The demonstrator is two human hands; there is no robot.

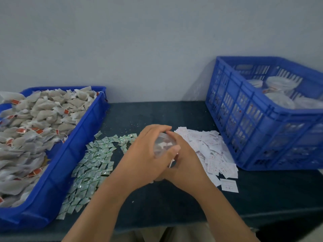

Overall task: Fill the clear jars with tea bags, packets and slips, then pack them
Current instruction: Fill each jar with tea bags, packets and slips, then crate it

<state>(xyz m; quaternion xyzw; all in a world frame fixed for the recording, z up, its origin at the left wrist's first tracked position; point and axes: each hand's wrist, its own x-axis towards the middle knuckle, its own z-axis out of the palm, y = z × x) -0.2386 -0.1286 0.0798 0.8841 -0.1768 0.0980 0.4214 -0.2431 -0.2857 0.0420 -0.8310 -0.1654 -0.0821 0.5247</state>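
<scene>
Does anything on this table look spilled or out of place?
Mostly tidy. One white paper slip lies apart from the white slip pile, near the dark table's front edge. Tiny specks dot the cloth beside the blue tray of tea bags, perhaps loose tea.

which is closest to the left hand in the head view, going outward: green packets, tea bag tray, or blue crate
From the left hand:
1. green packets, just to its left on the table
2. tea bag tray, farther left
3. blue crate, far right by the wall
</scene>
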